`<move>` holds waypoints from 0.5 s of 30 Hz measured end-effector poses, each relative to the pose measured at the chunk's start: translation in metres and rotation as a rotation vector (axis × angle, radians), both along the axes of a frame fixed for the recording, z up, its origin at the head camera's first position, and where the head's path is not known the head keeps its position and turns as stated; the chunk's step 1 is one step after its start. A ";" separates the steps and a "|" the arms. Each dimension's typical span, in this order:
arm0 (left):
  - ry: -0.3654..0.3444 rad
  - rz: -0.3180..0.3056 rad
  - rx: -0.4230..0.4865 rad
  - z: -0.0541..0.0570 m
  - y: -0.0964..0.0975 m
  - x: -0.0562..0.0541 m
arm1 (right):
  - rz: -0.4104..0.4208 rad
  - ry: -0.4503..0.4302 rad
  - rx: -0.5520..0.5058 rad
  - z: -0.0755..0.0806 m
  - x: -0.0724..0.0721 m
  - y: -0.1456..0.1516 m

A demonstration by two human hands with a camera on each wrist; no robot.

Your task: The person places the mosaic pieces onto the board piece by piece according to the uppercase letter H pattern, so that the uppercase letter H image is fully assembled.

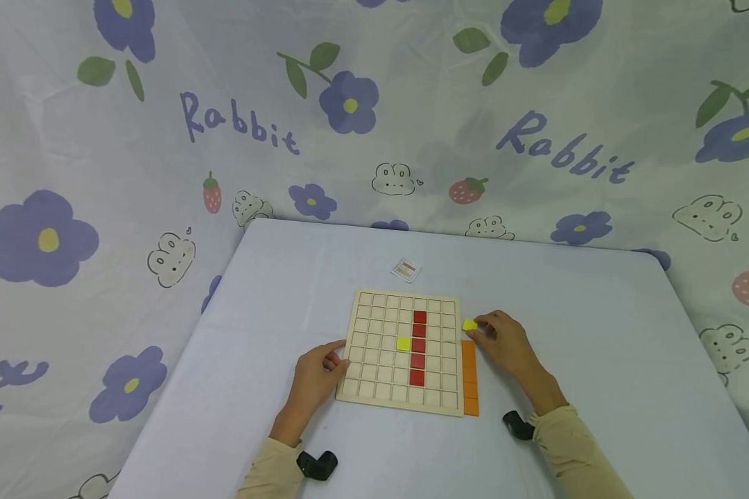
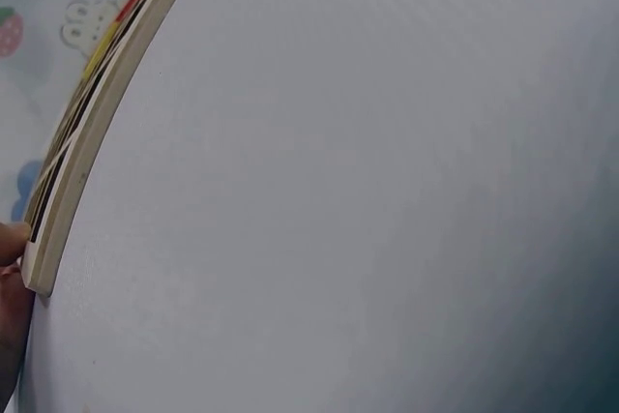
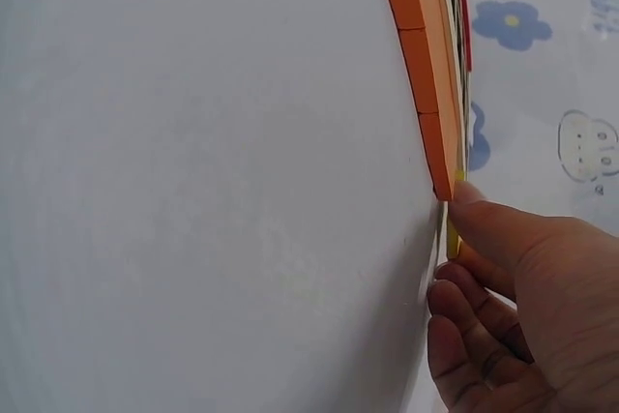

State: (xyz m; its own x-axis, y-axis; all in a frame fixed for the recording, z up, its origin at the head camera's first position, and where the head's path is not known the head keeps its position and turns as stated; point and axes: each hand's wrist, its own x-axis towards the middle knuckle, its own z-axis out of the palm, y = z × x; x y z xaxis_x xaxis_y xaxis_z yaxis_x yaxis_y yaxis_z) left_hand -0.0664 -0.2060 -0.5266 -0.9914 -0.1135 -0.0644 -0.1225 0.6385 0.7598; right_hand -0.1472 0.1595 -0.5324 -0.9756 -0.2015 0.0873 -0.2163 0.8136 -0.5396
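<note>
In the left-wrist view the board (image 1: 388,355) is seen almost edge-on and runs out at the top, so its red and yellow show only as slivers. Just the fingertips and a slice of the left hand (image 1: 317,374) enter there, and the fingers' hold beneath the board cannot be made out. In the right-wrist view the orange strip (image 1: 470,378) is cut off at the top, and the thumb covers much of the yellow tile (image 1: 469,325). The marks on the card (image 1: 406,270) beyond the board are too small to read.

The left hand is at the board's left side, thumb and index finger gripping the edge, remaining fingers bent in. The right hand (image 1: 505,346) reaches in from the board's right, pinching the yellow tile between thumb and index finger; the other fingers curl loosely below. That tile is just beside the board's right edge, past the far end of the orange strip, which lies along the same edge. Both forearms come from the board's near side, angled inward.

On the board, five red squares (image 1: 418,345) form a column right of centre, with a yellow square (image 1: 403,343) immediately left of the middle one.
</note>
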 end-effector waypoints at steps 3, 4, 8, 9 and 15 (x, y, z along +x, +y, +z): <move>0.001 0.002 0.001 0.000 0.000 0.000 | -0.004 -0.001 -0.007 -0.001 0.000 0.000; 0.002 0.001 0.000 0.000 0.000 0.000 | -0.005 0.001 -0.011 -0.001 0.000 0.000; 0.004 0.006 -0.005 -0.001 0.000 0.000 | -0.001 0.013 -0.023 -0.003 0.001 0.000; 0.008 0.003 -0.007 -0.001 0.000 0.000 | 0.000 0.018 -0.025 -0.003 0.001 0.000; 0.016 -0.007 -0.004 -0.001 -0.001 -0.001 | -0.001 0.038 -0.025 -0.003 0.002 -0.001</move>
